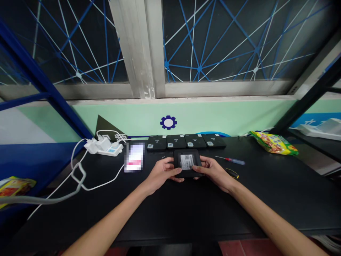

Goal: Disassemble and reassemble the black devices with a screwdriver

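A flat black box-shaped device with a white printed label is held between both hands above the dark table. My left hand grips its left side, thumb on the face near the label. On the right side my right hand holds it the same way, thumb at the label's lower right corner. Behind it, several similar black boxes lie in a row. A screwdriver with a clear bluish handle lies to the right of my right hand. Partly hidden by that hand is a black and yellow tool handle.
A phone with a blurred screen lies left of my hands, a white cable running to it. Further left is a white power strip with plugs. A yellow-green snack bag sits at the back right. Window and wall close off the table's back.
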`<action>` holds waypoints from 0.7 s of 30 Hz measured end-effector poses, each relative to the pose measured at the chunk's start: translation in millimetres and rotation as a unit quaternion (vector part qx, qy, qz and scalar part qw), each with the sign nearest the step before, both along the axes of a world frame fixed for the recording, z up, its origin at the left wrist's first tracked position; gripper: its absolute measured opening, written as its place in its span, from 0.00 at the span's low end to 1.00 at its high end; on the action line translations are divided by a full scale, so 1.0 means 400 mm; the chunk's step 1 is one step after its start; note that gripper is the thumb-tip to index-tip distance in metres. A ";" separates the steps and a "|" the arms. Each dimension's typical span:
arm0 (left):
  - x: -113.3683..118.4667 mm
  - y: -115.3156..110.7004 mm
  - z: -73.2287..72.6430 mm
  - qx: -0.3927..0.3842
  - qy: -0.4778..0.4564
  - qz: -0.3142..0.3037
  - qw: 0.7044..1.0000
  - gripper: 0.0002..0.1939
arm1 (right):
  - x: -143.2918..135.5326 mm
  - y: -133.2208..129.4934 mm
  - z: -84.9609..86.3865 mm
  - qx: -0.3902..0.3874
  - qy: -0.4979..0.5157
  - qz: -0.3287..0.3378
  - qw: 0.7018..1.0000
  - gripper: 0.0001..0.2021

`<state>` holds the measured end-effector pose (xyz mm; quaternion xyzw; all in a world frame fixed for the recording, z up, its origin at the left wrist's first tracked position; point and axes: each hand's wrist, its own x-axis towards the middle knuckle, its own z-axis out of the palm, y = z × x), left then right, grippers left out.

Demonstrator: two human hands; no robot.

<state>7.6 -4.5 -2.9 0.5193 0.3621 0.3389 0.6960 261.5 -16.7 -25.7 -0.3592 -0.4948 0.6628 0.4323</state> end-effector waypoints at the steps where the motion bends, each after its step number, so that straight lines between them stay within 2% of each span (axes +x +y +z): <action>1: 0.000 0.000 0.000 0.001 0.001 -0.001 1.000 0.31 | 0.000 -0.001 0.000 0.000 0.000 0.000 1.000 0.25; 9: -0.002 0.004 -0.003 0.008 0.001 -0.002 1.000 0.31 | -0.002 -0.002 0.001 0.012 -0.006 0.002 1.000 0.27; 17: -0.003 0.005 -0.003 0.025 0.024 -0.012 0.999 0.29 | -0.003 -0.004 0.008 0.012 -0.005 0.007 1.000 0.25; 21: -0.003 0.003 -0.001 0.042 0.052 0.013 0.998 0.26 | 0.000 -0.010 0.014 0.009 -0.017 0.018 1.000 0.25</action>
